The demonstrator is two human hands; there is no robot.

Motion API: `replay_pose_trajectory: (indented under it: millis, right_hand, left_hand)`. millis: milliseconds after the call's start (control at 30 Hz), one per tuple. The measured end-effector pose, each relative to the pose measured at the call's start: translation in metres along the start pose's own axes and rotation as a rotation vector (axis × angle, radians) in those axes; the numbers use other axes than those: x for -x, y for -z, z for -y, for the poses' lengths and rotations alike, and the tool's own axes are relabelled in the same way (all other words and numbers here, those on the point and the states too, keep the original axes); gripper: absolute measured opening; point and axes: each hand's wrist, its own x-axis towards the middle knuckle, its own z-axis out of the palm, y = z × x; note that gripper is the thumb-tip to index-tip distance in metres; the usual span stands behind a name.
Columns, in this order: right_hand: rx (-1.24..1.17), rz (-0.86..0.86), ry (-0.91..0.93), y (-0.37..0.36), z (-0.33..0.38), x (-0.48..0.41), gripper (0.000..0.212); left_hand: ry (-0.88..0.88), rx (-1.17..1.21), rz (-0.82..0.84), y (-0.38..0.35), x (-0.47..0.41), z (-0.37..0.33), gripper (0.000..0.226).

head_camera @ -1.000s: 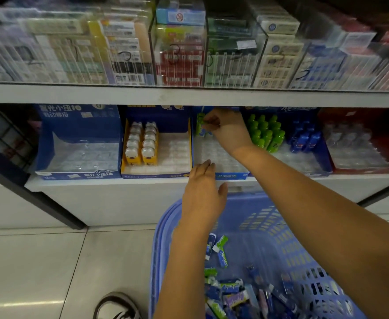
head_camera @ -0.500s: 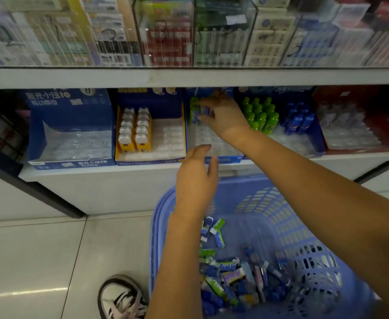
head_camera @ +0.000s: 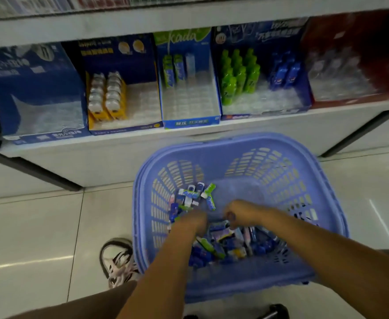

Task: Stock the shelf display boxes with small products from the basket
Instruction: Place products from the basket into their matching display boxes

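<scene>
Left hand (head_camera: 190, 221), right hand (head_camera: 240, 214) down inside blue plastic basket (head_camera: 234, 139), on small blue-green packets (head_camera: 190, 195). Fingers blurry, grip cannot tell.

Blue basket (head_camera: 234, 143) on floor, small packets (head_camera: 225, 244) heaped inside.

Single head-worn wide-angle view, forward and steeply down, close over the basket (head_camera: 216, 153), lower shelf (head_camera: 280, 127) just beyond

Middle display box (head_camera: 191, 122) free in front, packs (head_camera: 174, 70) standing at its back, shelf edge (head_camera: 142, 25) overhanging, basket (head_camera: 234, 140) rim below
</scene>
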Motion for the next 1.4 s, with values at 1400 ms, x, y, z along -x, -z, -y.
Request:
replay_pose_trajectory:
  millis: [1400]
  right_hand:
    - [-1.004,-1.277,0.400,0.210,0.010,0.122,0.020]
  left_hand:
    - [-0.536,1.499,-0.756,0.140,0.115,-0.045,0.029]
